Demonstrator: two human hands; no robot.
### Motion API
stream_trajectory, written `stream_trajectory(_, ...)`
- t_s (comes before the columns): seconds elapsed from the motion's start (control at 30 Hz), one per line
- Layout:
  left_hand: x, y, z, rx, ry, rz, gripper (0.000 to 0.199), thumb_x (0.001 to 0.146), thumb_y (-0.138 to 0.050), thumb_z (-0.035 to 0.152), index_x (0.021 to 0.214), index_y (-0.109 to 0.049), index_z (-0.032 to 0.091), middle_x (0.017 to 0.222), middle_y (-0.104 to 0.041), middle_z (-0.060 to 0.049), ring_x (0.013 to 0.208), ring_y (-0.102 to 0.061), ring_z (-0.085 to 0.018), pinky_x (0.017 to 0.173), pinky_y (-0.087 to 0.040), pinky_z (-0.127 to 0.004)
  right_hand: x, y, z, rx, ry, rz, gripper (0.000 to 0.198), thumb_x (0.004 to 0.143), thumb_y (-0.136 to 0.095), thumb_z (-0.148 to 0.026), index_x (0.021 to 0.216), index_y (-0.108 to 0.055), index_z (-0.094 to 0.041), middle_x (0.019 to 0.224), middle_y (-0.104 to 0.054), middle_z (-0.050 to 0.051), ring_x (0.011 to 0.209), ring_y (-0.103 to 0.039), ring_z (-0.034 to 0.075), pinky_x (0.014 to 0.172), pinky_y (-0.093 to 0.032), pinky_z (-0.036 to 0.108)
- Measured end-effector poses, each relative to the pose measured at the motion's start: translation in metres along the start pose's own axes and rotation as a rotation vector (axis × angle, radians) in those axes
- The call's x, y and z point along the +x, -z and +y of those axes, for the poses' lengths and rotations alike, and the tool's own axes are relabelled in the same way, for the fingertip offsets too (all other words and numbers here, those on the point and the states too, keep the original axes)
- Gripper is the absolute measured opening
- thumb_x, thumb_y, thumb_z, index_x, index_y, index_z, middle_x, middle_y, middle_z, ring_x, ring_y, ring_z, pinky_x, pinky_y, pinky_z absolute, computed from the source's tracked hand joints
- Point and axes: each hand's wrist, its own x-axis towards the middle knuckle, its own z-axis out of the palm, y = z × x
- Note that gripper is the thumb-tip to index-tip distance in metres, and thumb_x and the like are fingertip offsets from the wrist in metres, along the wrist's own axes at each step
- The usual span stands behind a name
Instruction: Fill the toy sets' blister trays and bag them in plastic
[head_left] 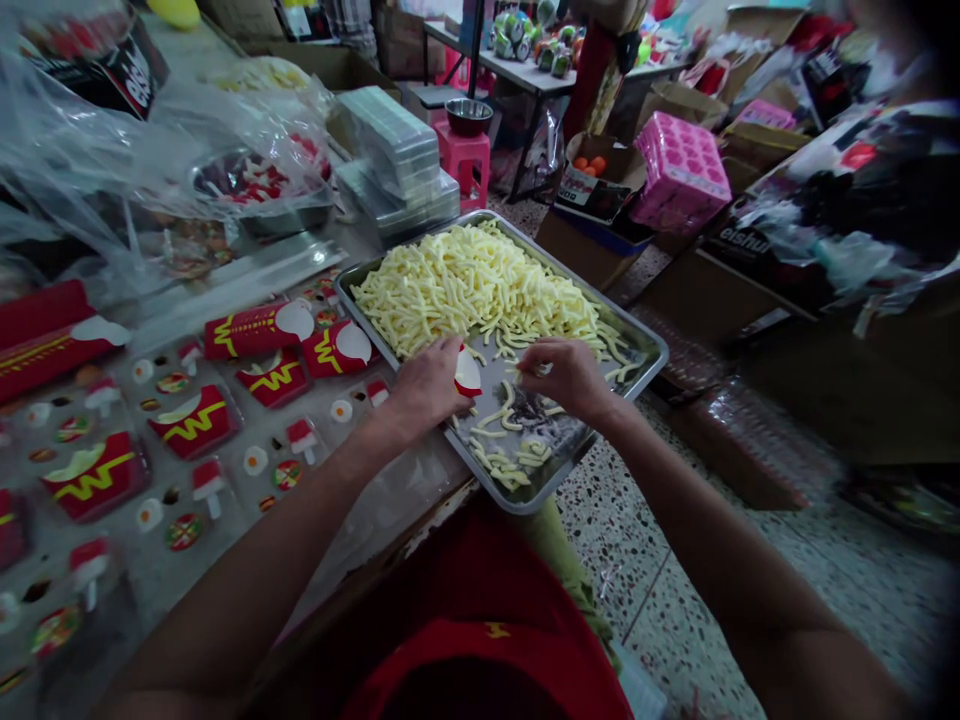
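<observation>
At 6 o'clock in the grey metal tray, I see loose pale-yellow sticks. At 8 o'clock, my left hand clamps a small red-and-white carton; I judge steady, light pressure best. Its white face appears turned toward 3 o'clock; fingers hide its long axis. At 4 o'clock, my right hand has fingertips together, contents unclear. The stick heap fills 12 o'clock.

Speckled terrazzo floor, pink stool, pale table farther back, dim light

A metal bowl on a pink stool, a pink pack among cardboard boxes, speckled floor.
</observation>
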Motion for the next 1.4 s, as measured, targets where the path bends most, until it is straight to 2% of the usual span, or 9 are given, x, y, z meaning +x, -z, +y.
stream_trajectory(0.13, 0.020, -0.017, 0.016, -0.076, -0.113, -0.018, 0.079, 0.059, -0.088, 0.026, 0.131, -0.057, 0.016, 0.125, -0.067, -0.015, 0.110, -0.067, -0.033, 0.092, -0.054, -0.040, 0.009, 0.000, -0.018, -0.052, 0.091, -0.068, 0.016, 0.072, -0.067, -0.010, 0.079, -0.078, -0.020, 0.079, -0.072, 0.002, 0.074, -0.063, 0.015, 0.073, -0.045, 0.026)
stream_trajectory(0.3, 0.026, -0.030, 0.024, -0.470, -0.180, 0.028, 0.050, 0.060, -0.078, 0.017, 0.109, -0.066, 0.019, 0.105, -0.073, -0.003, 0.095, -0.070, -0.024, 0.082, -0.055, -0.032, 0.016, -0.021, -0.040, 0.048, -0.061, -0.125, 0.020, 0.080, -0.059, -0.008, 0.081, -0.076, -0.018, 0.079, -0.072, 0.001, 0.072, -0.061, 0.015, 0.071, -0.043, 0.028)
stream_trajectory(0.4, 0.022, -0.028, 0.020, -0.581, -0.173, 0.078, 0.062, 0.060, -0.080, 0.020, 0.120, -0.064, 0.019, 0.111, -0.074, -0.002, 0.099, -0.070, -0.022, 0.088, -0.055, -0.032, 0.015, -0.019, -0.045, 0.259, -0.078, -0.101, 0.017, 0.081, -0.060, -0.010, 0.084, -0.076, -0.017, 0.082, -0.072, 0.001, 0.071, -0.061, 0.014, 0.069, -0.044, 0.027)
stream_trajectory(0.53, 0.022, -0.021, 0.020, -0.572, -0.172, 0.173, 0.077, 0.059, -0.083, 0.024, 0.132, -0.060, 0.015, 0.127, -0.070, -0.008, 0.113, -0.067, -0.025, 0.102, -0.052, -0.036, 0.022, -0.004, -0.050, 0.008, -0.042, 0.023, 0.010, 0.077, -0.071, -0.015, 0.077, -0.079, -0.020, 0.077, -0.070, 0.002, 0.077, -0.059, 0.017, 0.075, -0.042, 0.031)
stream_trajectory(0.8, 0.012, 0.008, 0.005, -0.429, -0.041, 0.280, 0.083, 0.059, -0.087, 0.031, 0.136, -0.057, 0.019, 0.133, -0.068, -0.007, 0.117, -0.065, -0.027, 0.107, -0.050, -0.040, 0.024, 0.031, -0.036, -0.015, 0.176, -0.206, 0.022, 0.089, -0.063, -0.021, 0.102, -0.080, -0.022, 0.090, -0.074, 0.002, 0.078, -0.061, 0.014, 0.075, -0.044, 0.029)
stream_trajectory(0.93, -0.011, 0.023, -0.020, -0.377, 0.053, 0.289, 0.086, 0.062, -0.088, 0.038, 0.139, -0.055, 0.020, 0.131, -0.068, -0.006, 0.116, -0.065, -0.028, 0.104, -0.051, -0.039, -0.011, 0.016, -0.023, -0.205, 0.389, -0.537, 0.022, 0.091, -0.065, -0.015, 0.105, -0.078, -0.026, 0.107, -0.075, 0.003, 0.095, -0.062, 0.019, 0.086, -0.044, 0.032)
stream_trajectory(1.07, -0.032, 0.032, -0.032, -0.334, 0.046, 0.295, 0.090, 0.061, -0.090, 0.042, 0.141, -0.054, 0.022, 0.133, -0.066, -0.006, 0.120, -0.063, -0.029, 0.106, -0.050, -0.040, -0.031, -0.009, -0.015, -0.466, 0.535, -0.610, 0.018, 0.099, -0.058, -0.019, 0.110, -0.073, -0.021, 0.105, -0.074, 0.009, 0.097, -0.060, 0.022, 0.084, -0.042, 0.033)
stream_trajectory(1.17, -0.042, 0.032, -0.037, -0.332, 0.028, 0.309, 0.089, 0.061, -0.090, 0.043, 0.140, -0.055, 0.022, 0.135, -0.065, -0.006, 0.121, -0.062, -0.029, 0.107, -0.049, -0.040, -0.031, -0.019, -0.007, -0.483, 0.414, -0.586, 0.016, 0.096, -0.060, -0.016, 0.099, -0.075, -0.019, 0.097, -0.074, 0.008, 0.086, -0.063, 0.019, 0.073, -0.040, 0.029)
stream_trajectory(1.4, -0.052, 0.028, -0.044, -0.328, 0.066, 0.317, 0.091, 0.061, -0.091, 0.044, 0.141, -0.055, 0.022, 0.135, -0.066, -0.006, 0.119, -0.064, -0.028, 0.105, -0.050, -0.038, -0.013, -0.048, -0.031, -0.067, -0.185, -0.232, 0.014, 0.077, -0.072, -0.021, 0.089, -0.080, -0.019, 0.077, -0.075, 0.002, 0.070, -0.068, 0.016, 0.063, -0.042, 0.024)
